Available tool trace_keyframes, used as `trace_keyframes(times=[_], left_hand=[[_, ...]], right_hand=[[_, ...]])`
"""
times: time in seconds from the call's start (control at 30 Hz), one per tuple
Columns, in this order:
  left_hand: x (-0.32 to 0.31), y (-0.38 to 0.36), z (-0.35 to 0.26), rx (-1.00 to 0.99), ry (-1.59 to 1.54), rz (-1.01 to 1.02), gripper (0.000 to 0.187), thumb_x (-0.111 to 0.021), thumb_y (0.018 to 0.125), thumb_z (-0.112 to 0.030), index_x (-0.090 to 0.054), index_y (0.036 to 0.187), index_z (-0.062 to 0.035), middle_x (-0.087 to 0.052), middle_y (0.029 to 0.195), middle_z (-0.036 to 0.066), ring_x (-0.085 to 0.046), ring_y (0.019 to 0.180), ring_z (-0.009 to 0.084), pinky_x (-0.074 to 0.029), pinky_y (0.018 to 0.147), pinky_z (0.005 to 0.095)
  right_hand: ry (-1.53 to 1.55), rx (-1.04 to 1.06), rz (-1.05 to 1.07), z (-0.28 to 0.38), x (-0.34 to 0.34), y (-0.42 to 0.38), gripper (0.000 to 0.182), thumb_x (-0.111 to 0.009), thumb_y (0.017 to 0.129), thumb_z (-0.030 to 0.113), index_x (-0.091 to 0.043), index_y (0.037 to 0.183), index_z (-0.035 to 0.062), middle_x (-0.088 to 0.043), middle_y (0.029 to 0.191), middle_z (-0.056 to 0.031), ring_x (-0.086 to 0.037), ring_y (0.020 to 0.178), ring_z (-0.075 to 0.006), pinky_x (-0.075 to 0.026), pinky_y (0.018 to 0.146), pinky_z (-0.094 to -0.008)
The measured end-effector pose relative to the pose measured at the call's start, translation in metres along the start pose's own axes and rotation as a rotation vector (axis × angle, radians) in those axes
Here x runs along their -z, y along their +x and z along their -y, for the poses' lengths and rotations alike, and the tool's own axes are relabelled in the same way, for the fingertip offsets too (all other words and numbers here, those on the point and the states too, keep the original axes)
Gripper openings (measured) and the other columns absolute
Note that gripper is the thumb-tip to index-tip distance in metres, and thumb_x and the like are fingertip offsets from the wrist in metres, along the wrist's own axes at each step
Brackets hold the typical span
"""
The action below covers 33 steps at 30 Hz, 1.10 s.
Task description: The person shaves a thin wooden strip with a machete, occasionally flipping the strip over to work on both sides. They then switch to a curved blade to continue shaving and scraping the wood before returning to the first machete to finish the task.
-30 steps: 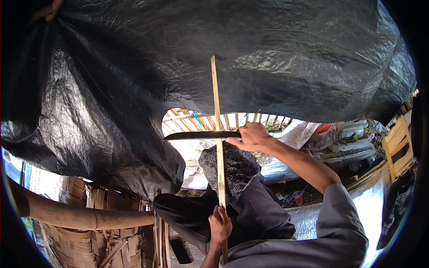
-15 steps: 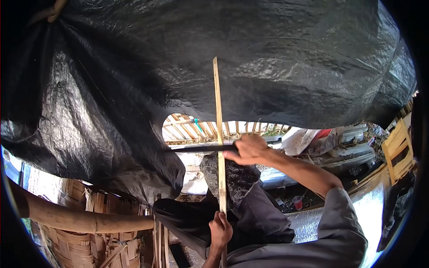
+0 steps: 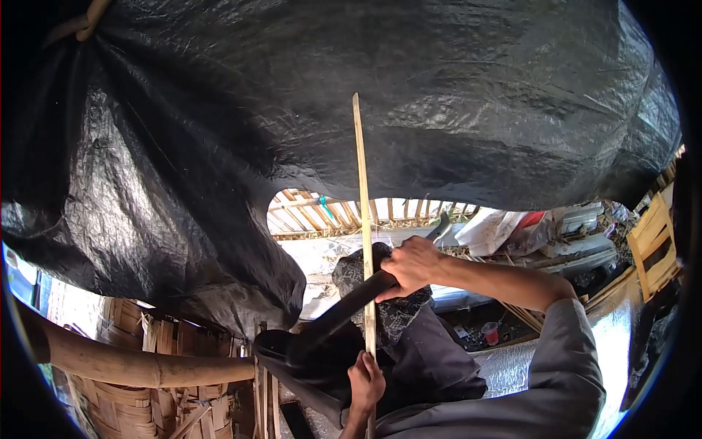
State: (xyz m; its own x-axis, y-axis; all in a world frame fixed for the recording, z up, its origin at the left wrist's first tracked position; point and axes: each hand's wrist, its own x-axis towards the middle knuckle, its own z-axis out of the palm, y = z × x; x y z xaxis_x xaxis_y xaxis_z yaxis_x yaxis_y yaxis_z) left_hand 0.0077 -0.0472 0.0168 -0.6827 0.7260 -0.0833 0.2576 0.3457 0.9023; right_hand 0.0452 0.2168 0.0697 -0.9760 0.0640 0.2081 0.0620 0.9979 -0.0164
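A long pale bamboo strip [image 3: 363,175] stands nearly upright in the head view, running from low in my lap up in front of the black sheet. My left hand [image 3: 365,380] is closed round its lower part. My right hand [image 3: 411,267] grips a machete [image 3: 344,307] by its handle, just right of the strip. The dark blade slants down to the left across the strip, over my leg, and the curved handle end shows beyond the hand. A dark patterned cloth [image 3: 398,322] lies over my knee, behind the strip.
A black plastic sheet [image 3: 453,110] hangs across the top and left. At lower left are a thick bamboo pole [image 3: 146,364] and woven bamboo baskets [image 3: 117,402]. A phone [image 3: 296,419] lies near my leg. A plastic cup [image 3: 490,333] stands at right, near a wooden frame [image 3: 651,249].
My right hand has moved down and slightly right with the machete. Its blade has swung from nearly level to slanting down left. The strip has shifted slightly right.
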Motion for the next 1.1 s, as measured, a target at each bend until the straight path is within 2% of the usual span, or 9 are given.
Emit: trace_keyframes(times=[0.1,0.17,0.37,0.53,0.6,0.67,0.73,1.03,1.1], left_hand=[[0.001,-0.001,-0.003,-0.004,0.002,0.004,0.045,-0.033,0.096,-0.033,-0.043,0.068,0.0005,-0.046,0.052,0.009,-0.046,0.045,0.0132,-0.037,0.042,0.0282],[0.001,0.001,-0.008,0.017,0.013,0.007,0.045,-0.033,0.096,-0.033,-0.043,0.068,0.0003,-0.045,0.052,0.008,-0.045,0.045,0.0126,-0.037,0.042,0.0283],[0.001,0.001,-0.007,0.008,-0.037,0.001,0.045,-0.033,0.095,-0.034,-0.043,0.067,-0.0001,-0.043,0.052,0.006,-0.042,0.045,0.0105,-0.036,0.042,0.0275],[0.0,-0.001,-0.004,0.057,-0.06,0.037,0.042,-0.033,0.095,-0.03,-0.044,0.069,0.0003,-0.046,0.051,0.009,-0.049,0.046,0.0155,-0.039,0.042,0.0292],[0.001,-0.001,0.001,0.018,0.011,0.041,0.04,-0.033,0.094,-0.028,-0.046,0.069,0.0004,-0.05,0.05,0.011,-0.056,0.045,0.0215,-0.042,0.043,0.0313],[-0.003,-0.008,0.018,0.047,-0.062,0.041,0.041,-0.034,0.094,-0.029,-0.048,0.07,0.0004,-0.05,0.05,0.012,-0.056,0.045,0.0223,-0.042,0.043,0.0313],[-0.001,-0.015,0.008,0.034,-0.009,0.034,0.041,-0.034,0.094,-0.031,-0.048,0.07,-0.0001,-0.051,0.05,0.012,-0.057,0.045,0.0225,-0.042,0.043,0.0312],[-0.007,-0.012,0.037,0.2,-0.484,0.09,0.032,-0.048,0.091,-0.031,-0.053,0.093,0.0,-0.052,0.079,0.012,-0.049,0.068,0.0211,-0.044,0.058,0.0322],[-0.012,-0.016,0.049,-0.004,-0.267,-0.04,0.026,-0.055,0.087,-0.024,-0.054,0.097,0.0003,-0.052,0.09,0.013,-0.051,0.081,0.025,-0.045,0.069,0.0345]], right_hand=[[-0.001,-0.185,-0.048,-0.033,0.004,0.005,0.08,-0.029,0.074,0.08,-0.05,0.05,0.0064,-0.041,0.04,-0.0046,-0.046,0.034,-0.0175,-0.042,0.034,-0.0343],[0.233,-0.624,-0.122,-0.075,-0.006,0.02,0.08,-0.026,0.08,0.074,-0.052,0.052,0.0038,-0.04,0.04,-0.004,-0.046,0.035,-0.017,-0.041,0.033,-0.0349],[0.283,-0.466,0.144,-0.045,0.017,0.011,0.073,-0.03,0.082,0.07,-0.051,0.055,0.0053,-0.036,0.041,0.0017,-0.039,0.033,-0.0111,-0.03,0.026,-0.0265],[-0.097,0.004,0.037,-0.015,0.021,-0.003,0.079,-0.035,0.069,0.081,-0.059,0.061,0.0061,-0.051,0.045,-0.009,-0.054,0.036,-0.0212,-0.044,0.036,-0.0337],[-0.097,-0.036,0.043,-0.042,0.024,0.002,0.08,-0.033,0.071,0.08,-0.062,0.064,0.0057,-0.053,0.046,-0.0107,-0.058,0.043,-0.0226,-0.047,0.04,-0.035],[0.065,-0.685,0.005,-0.093,0.027,0.022,0.084,-0.022,0.082,0.071,-0.065,0.071,-0.0002,-0.06,0.059,-0.0177,-0.065,0.063,-0.0321,-0.052,0.058,-0.0424],[0.325,-0.986,-0.032,-0.132,0.044,0.032,0.087,-0.018,0.085,0.068,-0.064,0.081,-0.006,-0.063,0.079,-0.024,-0.063,0.086,-0.0355,-0.05,0.077,-0.0438],[0.558,-0.945,-0.043,-0.104,0.017,-0.009,0.083,-0.023,0.085,0.066,-0.063,0.072,-0.0056,-0.061,0.067,-0.0254,-0.063,0.081,-0.0384,-0.049,0.076,-0.0459],[0.596,-0.897,-0.069,-0.097,-0.019,-0.027,0.081,-0.021,0.086,0.065,-0.06,0.063,-0.0022,-0.059,0.061,-0.0214,-0.063,0.072,-0.0337,-0.049,0.069,-0.0457]])
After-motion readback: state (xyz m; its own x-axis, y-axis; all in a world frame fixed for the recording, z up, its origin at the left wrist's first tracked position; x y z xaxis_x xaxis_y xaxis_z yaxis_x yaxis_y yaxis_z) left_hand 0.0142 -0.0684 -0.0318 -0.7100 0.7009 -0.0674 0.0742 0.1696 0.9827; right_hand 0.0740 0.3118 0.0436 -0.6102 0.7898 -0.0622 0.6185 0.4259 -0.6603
